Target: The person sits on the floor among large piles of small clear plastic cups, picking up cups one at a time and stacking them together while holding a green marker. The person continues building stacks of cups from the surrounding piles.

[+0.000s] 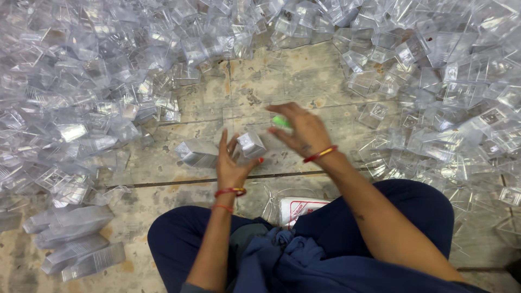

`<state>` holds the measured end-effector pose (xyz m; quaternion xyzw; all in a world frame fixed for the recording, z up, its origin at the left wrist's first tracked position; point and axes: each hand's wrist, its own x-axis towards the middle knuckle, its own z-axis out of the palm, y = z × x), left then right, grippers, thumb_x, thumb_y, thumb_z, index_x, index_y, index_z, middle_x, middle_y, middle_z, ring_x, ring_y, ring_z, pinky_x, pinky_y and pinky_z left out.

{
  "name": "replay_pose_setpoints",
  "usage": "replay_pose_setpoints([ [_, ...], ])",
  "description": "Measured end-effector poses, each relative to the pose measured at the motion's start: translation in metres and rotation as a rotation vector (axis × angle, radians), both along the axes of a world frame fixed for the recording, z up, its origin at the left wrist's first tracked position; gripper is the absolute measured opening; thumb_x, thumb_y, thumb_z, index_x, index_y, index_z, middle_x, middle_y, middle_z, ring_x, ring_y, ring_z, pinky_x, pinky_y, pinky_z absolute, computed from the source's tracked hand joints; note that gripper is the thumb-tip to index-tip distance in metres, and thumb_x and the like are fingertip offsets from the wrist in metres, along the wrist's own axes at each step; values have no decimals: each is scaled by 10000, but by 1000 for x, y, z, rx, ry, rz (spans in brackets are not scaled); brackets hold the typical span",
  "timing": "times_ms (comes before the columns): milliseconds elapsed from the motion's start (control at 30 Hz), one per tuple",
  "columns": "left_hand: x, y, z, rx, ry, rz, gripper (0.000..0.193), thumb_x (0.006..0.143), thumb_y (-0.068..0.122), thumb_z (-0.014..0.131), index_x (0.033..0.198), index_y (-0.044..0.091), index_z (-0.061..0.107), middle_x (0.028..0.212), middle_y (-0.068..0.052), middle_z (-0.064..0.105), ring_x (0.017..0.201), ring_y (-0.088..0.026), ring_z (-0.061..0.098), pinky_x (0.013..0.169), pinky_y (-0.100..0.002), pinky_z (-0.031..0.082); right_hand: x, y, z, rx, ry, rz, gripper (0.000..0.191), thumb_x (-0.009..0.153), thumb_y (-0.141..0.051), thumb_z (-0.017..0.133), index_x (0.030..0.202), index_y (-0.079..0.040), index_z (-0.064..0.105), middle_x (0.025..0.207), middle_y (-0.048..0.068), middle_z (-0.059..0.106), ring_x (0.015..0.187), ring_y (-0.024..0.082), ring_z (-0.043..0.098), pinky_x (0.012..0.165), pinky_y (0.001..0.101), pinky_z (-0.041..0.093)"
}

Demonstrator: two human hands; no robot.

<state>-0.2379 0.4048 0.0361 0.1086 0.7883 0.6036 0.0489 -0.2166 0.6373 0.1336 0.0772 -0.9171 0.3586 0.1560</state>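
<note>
Everywhere, clear boxes (81,81) heap around the stone floor (271,76), with stacks (70,239) beside the knee. Centrally, the left hand (232,163) grips a small clear box (251,144); the right hand (304,130), just beside it, pinches a green piece (281,121).

Countless clear boxes (81,97), two hands (230,163)

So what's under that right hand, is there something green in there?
Yes, a small green thing peeks out under the right hand. The fingers cover most of it, so its shape stays hidden.
</note>
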Motion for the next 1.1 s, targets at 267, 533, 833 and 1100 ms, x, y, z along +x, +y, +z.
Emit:
replay_pose_setpoints([
  [267,7,9,-55,-486,222,157,789,719,142,898,1397,28,510,1276,-206,635,1212,-398,589,1053,-460,465,-6,-44,-19,251,-70,268,487,879,-348,732,1336,-301,573,1398,77,611,803,329,734,587,431,582],
  [533,34,1,17,47,64,-29,748,787,86,872,1427,44,487,1206,-150,668,1127,-244,662,1005,-353,541,-2,18,-18,-471,-424,127,417,972,-343,697,1335,-173,583,1008,47,665,776,138,620,666,295,513],
  [833,70,-17,73,643,-161,237,711,873,92,802,1501,36,475,1207,-150,709,1090,-158,664,969,-268,528,67,14,22,-859,-756,69,449,914,-297,736,1267,-20,725,617,-76,442,522,24,327,458,230,238],
  [1100,71,-10,83,861,-256,295,556,979,288,746,1379,-33,533,1344,-151,684,1183,-207,655,986,-343,549,96,-11,16,-898,-803,131,459,869,-193,782,1275,2,691,610,-89,500,525,7,371,464,221,263],
])
